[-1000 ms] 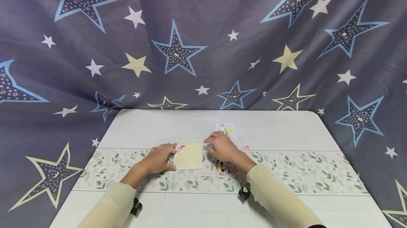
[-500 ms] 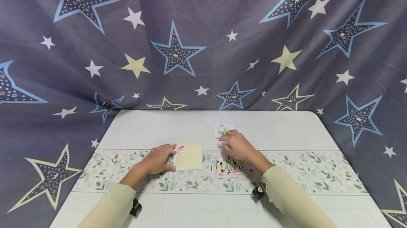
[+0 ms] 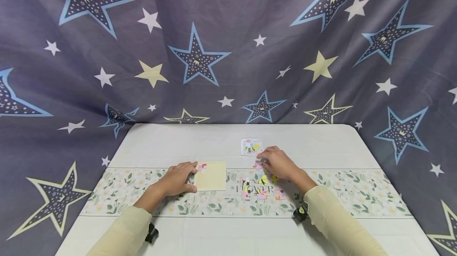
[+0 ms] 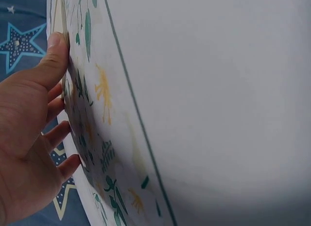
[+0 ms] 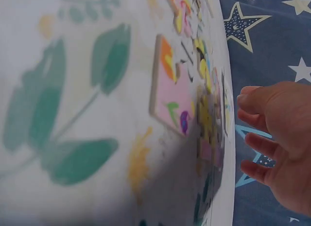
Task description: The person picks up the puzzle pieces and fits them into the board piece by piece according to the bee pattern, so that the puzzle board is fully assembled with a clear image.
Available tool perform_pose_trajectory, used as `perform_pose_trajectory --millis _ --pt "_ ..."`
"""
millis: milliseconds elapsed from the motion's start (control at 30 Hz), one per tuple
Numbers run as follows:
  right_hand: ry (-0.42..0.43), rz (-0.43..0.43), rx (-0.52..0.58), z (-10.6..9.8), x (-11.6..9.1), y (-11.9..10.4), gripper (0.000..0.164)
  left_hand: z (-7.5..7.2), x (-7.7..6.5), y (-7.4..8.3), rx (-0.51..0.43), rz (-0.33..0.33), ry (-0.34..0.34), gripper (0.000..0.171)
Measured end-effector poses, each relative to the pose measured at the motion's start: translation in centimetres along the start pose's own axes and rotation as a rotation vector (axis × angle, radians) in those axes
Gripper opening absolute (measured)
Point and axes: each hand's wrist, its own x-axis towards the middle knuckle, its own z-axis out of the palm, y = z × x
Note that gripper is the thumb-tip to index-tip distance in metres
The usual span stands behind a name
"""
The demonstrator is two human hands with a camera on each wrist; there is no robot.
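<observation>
In the head view, a pale yellow puzzle tray (image 3: 211, 180) lies on the table with one pink jigsaw piece (image 3: 202, 167) in its upper left corner. My left hand (image 3: 176, 178) rests against the tray's left edge, thumb near the bottom corner and fingers spread toward the top one. To the right, my right hand (image 3: 280, 164) hovers palm down over loose jigsaw pieces (image 3: 262, 193), its fingers loosely bent. A pink piece (image 3: 258, 165) lies just below those fingertips. From the right wrist, a thick pink piece (image 5: 170, 92) shows closest, with nothing between thumb and fingers.
A small square picture card (image 3: 251, 147) with a bee lies behind the pieces. The white tablecloth (image 3: 185, 139) has a floral band (image 3: 342, 192) across it. A dark star-patterned curtain (image 3: 221, 50) hangs along the table's far edge.
My right hand has moved rightward from beside the tray, uncovering the bee card and several loose pieces. My left hand stays at the tray's edge.
</observation>
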Motion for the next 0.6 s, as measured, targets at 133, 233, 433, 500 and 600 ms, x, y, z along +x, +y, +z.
perform_pose_trajectory --millis 133,233,433,500,600 --pt "-0.030 0.006 0.005 0.27 0.00 0.21 0.032 0.01 -0.02 -0.03 -0.004 0.001 0.000 0.070" --pt "-0.052 0.004 0.004 0.53 0.08 0.33 0.032 0.07 0.01 -0.09 -0.001 0.001 -0.002 0.070" --pt "-0.085 -0.019 0.007 0.72 0.19 0.35 0.026 0.03 0.01 -0.04 -0.003 -0.006 -0.012 0.070" --pt "-0.096 -0.028 0.007 0.73 0.23 0.33 0.023 0.01 -0.01 -0.01 -0.006 -0.010 -0.015 0.070" --pt "-0.105 -0.041 -0.006 0.83 0.33 0.34 0.020 -0.03 -0.04 -0.01 -0.004 -0.013 -0.016 0.070"
